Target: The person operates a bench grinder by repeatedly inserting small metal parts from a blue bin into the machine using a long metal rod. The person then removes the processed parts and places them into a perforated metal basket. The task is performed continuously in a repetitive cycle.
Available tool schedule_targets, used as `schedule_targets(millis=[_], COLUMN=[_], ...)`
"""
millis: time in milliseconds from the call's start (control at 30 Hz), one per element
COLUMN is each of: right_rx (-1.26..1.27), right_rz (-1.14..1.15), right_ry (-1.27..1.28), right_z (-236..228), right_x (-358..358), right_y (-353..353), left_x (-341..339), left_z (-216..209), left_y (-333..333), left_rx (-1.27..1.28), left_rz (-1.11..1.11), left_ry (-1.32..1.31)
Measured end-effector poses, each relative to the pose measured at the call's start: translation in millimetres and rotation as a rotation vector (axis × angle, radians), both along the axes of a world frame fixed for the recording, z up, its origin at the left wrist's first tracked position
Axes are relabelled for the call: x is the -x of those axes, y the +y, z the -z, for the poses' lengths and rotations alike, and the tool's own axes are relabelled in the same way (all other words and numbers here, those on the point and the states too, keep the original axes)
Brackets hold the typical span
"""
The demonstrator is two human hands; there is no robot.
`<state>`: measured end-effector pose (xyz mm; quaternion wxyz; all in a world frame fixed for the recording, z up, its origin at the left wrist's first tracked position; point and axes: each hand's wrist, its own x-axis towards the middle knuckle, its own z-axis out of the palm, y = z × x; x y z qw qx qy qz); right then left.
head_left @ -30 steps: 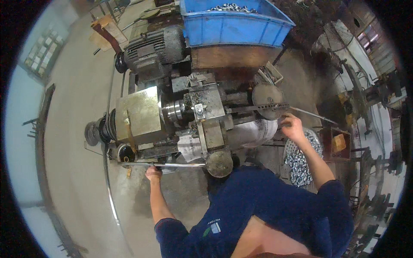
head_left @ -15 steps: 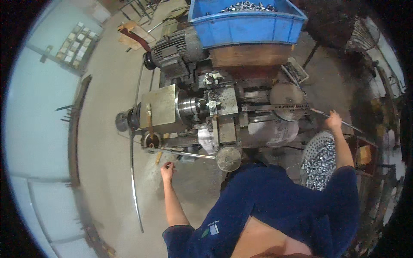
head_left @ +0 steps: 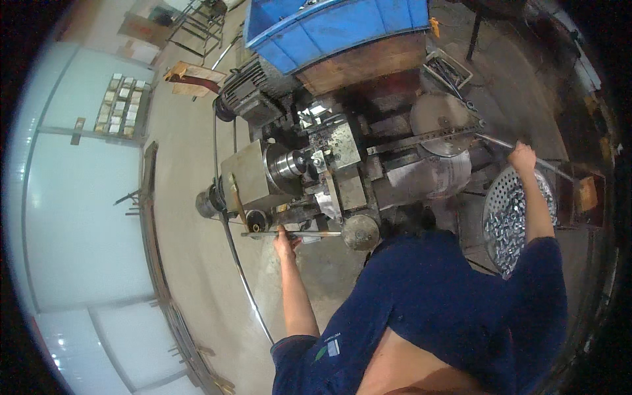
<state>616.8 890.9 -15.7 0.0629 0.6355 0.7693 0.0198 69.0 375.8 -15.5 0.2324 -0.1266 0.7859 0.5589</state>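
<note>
My right hand (head_left: 523,158) is closed round a long metal lever (head_left: 492,139), which joins a perforated flat bar (head_left: 428,137) at the right of a small lathe. On the left, my left hand (head_left: 286,243) has its fingers round a straight rod handle (head_left: 322,234). That rod runs to a round metal disc (head_left: 361,232) at the machine's front. Between my hands lie the lathe's bright spindle chuck (head_left: 288,164) and its tool slide (head_left: 342,146). Part of the left fingers is hidden behind the rod.
Behind the lathe stands a blue plastic crate (head_left: 349,36). A perforated basin (head_left: 490,204) of small shiny metal parts sits under my right forearm. An electric motor (head_left: 253,92) is at the back left. A long thin bar (head_left: 247,283) slants down across the left side.
My left hand has moved up and right onto the rod handle and closed on it. The right hand keeps its hold on the lever. The whole view has tilted and shifted.
</note>
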Motion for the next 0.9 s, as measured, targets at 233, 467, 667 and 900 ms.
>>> schedule_targets(millis=[233,467,667,900], right_rx=[-0.072,0.023,0.147,0.06], right_rz=[0.031,0.223,0.209,-0.016], right_ry=[0.231,0.313,0.348,0.174], right_z=[2,2,-23,-14], right_x=[-1,18,28,-9], right_y=[-114,-151,-148,-71], left_x=[-1,5,14,7], left_z=[25,33,41,15], left_y=[8,17,-6,9], left_rx=[-0.035,0.029,0.042,0.248], left_rz=[-0.104,-0.245,-0.17,-0.118], left_ry=[0.176,0.24,0.25,0.162])
